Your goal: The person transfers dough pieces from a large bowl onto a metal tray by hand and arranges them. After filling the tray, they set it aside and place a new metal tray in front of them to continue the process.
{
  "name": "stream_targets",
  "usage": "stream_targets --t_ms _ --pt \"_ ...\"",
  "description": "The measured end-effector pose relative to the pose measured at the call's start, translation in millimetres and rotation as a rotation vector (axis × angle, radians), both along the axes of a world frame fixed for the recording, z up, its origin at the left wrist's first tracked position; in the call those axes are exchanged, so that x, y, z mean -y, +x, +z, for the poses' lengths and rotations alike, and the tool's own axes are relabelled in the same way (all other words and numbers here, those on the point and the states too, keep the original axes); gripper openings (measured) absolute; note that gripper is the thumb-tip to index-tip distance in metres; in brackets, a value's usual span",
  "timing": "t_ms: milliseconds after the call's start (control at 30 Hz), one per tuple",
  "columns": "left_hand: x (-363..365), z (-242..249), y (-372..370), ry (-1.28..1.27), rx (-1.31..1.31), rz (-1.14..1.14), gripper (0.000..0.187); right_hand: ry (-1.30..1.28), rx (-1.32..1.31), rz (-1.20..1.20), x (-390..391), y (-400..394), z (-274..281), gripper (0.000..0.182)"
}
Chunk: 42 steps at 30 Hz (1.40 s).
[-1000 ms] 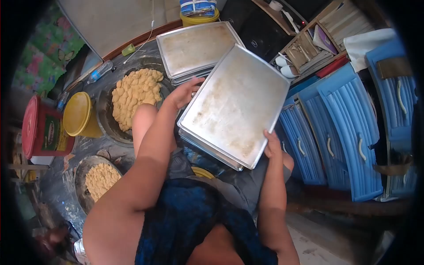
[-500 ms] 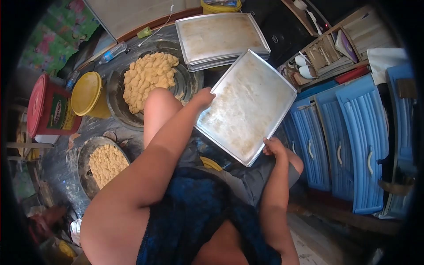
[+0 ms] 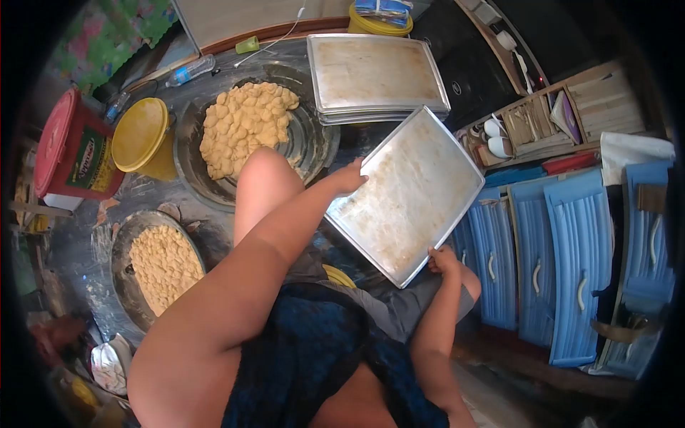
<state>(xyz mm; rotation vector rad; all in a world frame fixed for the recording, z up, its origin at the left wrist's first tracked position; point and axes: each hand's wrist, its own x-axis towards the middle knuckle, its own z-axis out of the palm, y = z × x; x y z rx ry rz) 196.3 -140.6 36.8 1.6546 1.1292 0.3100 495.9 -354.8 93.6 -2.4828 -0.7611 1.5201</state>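
A silvery baking tray (image 3: pixel 407 196) with light brown stains is held tilted above my lap. At its left edge, my left hand (image 3: pixel 349 177) is closed round the rim. My right hand (image 3: pixel 444 260) grips the lower right edge, with part of its fingers hidden behind the tray. Just beyond lies a stack of similar baking trays (image 3: pixel 378 75). To the left, a large round metal basin (image 3: pixel 321 135) holds many lumps of yellowish dough (image 3: pixel 246 121), partly hidden by my knee. Smaller dough pieces (image 3: pixel 165 264) fill a second round pan (image 3: pixel 123 296) nearer me.
A red lidded bucket (image 3: pixel 75 146) and a yellow lidded bucket (image 3: pixel 143 139) stand at the left. A plastic bottle (image 3: pixel 191 71) and green cup (image 3: pixel 247 45) lie behind the basin. Blue drawer fronts (image 3: pixel 578 264) line the right side, below a wooden shelf box (image 3: pixel 535 114).
The view has shifted, so most things appear lower. Both hands still hold the baking tray, which keeps nearly the same tilt.
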Motion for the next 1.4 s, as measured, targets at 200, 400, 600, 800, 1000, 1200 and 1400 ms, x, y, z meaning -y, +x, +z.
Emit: stream_targets --t_ms 200,400,600,800,1000,1200,1400 --pt "0.9 9.5 4.6 0.030 -0.056 -0.016 0.071 0.944 0.810 0.210 -65.6 -66.2 138.8 0.069" --pt "0.1 8.3 9.7 0.028 -0.099 -0.045 0.074 1.530 1.099 0.027 -144.4 -136.8 205.1 0.066" --pt "-3.2 25.0 7.6 -0.036 -0.174 -0.064 0.074 0.500 1.032 0.321 -170.5 -119.8 -28.7 0.076" --pt "-10.1 56.8 17.3 0.067 -0.417 -0.123 0.074 0.567 0.867 0.211 -190.7 -120.7 -18.7 0.080" --pt "-62.6 188.5 -81.3 0.508 0.144 0.386 0.042 1.379 0.535 0.419 -317.4 -249.3 78.5 0.083" --pt "-136.5 80.2 -267.7 0.639 -0.059 0.791 0.037 0.833 0.249 0.425 -384.3 -467.1 80.2 0.090" --pt "-108.0 -119.9 -371.4 -0.056 -0.526 0.405 0.086 0.153 0.334 0.911 -287.7 -508.3 -91.0 0.077"
